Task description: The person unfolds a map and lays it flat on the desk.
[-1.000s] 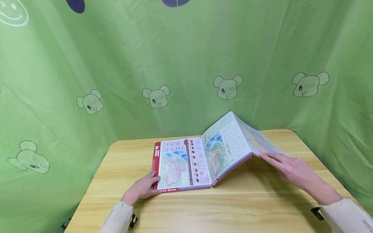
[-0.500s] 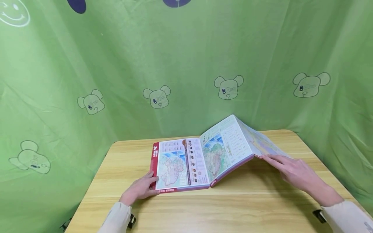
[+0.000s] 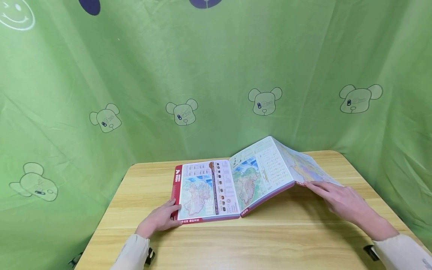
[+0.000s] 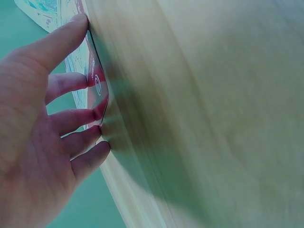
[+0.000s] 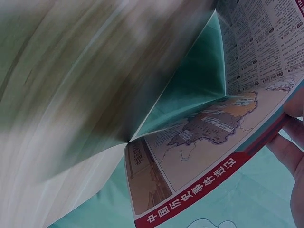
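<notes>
A folding map (image 3: 197,191) with red borders lies partly unfolded on the wooden table. Its left stack is flat, while the middle panel (image 3: 264,172) slopes up to a raised fold and the right panel (image 3: 305,165) slants down from it. My left hand (image 3: 161,217) rests at the near left corner, fingers spread against the red border (image 4: 98,85) and thumb along the near edge. Toward the right, my right hand (image 3: 344,202) pinches the right panel's near edge. The right wrist view shows the panel's printed underside (image 5: 204,137), with the fingers at the frame's edge.
The wooden table (image 3: 256,247) has rounded far corners. Behind it hangs a green curtain (image 3: 216,67) with printed bear heads, close to the table's back edge. Dark wrist-camera parts (image 3: 371,252) show beside the cuffs.
The raised fold has sunk lower and the panels have spread flatter. The right hand has shifted slightly right and down with the panel edge; the left hand and map stack have slid slightly left.
</notes>
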A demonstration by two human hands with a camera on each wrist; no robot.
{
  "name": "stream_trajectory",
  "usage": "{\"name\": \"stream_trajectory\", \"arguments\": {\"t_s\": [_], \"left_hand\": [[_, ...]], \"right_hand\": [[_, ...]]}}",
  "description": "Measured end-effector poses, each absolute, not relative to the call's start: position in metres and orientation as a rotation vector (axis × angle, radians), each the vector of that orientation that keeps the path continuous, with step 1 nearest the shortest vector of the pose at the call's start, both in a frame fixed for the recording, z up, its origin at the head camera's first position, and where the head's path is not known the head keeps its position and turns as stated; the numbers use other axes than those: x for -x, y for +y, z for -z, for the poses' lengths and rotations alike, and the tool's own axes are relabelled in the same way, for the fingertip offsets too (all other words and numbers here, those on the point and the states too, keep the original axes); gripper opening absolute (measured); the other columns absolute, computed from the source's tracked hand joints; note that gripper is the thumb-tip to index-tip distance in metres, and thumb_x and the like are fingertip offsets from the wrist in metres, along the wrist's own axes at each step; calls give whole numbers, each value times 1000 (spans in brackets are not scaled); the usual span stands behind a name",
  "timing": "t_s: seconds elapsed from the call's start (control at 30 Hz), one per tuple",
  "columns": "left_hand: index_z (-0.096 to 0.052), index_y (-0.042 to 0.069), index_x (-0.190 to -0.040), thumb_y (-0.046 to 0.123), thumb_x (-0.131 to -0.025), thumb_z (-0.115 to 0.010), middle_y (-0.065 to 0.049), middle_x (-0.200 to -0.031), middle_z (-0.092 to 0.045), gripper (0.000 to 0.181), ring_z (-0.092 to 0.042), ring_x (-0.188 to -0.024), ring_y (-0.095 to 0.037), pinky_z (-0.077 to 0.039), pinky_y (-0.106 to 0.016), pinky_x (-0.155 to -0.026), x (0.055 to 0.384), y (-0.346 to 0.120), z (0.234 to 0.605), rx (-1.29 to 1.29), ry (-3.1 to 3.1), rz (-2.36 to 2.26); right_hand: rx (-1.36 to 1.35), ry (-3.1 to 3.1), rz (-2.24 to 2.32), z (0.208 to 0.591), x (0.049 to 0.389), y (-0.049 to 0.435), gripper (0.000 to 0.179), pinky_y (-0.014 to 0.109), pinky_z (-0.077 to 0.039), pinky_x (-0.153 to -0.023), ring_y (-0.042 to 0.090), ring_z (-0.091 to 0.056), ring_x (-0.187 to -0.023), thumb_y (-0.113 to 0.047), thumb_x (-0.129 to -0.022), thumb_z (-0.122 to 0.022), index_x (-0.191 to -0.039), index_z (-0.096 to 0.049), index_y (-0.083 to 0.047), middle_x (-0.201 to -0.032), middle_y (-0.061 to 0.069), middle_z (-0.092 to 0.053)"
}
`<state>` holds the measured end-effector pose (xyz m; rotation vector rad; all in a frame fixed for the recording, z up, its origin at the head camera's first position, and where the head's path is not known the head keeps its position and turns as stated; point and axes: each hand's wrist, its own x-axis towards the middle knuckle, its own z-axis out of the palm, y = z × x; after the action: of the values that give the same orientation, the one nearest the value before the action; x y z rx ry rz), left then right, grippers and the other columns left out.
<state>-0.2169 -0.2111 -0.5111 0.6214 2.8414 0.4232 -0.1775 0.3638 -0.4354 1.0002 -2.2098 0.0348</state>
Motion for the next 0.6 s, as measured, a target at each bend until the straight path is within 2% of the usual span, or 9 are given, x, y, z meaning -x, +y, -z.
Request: {"name": "stream_trajectory", "arguments": {"t_s": [0.17,0.43,0.6], "left_hand": [[-50,9,-138,47,-84,-66,-20,-150,-28,68,-25,-138,-36,-30,-53,-106,218,-211,511,-593,2835,-404],[-50,9,-138,47,-83,-67,-19,-151,-28,68,-24,-138,-36,-30,-54,-106,216,-210,512,-575,2829,-421],[-48,9,-139,47,-84,-66,-18,-151,-28,69,-23,-139,-35,-30,-54,-106,216,-210,513,-563,2833,-422]], "right_hand": [[-990,-2234,-35,438,177,367,51,31,-42,-38,27,-66,-81,-24,-102,-17,-124,-61,-12,-109,5,-64],[-984,-2267,-30,441,178,371,53,36,-47,-44,27,-64,-87,-24,-102,-14,-129,-59,-14,-112,6,-62],[-1010,-2257,-32,443,180,373,54,40,-53,-56,27,-62,-92,-18,-100,-14,-130,-58,-12,-114,8,-61]]}}
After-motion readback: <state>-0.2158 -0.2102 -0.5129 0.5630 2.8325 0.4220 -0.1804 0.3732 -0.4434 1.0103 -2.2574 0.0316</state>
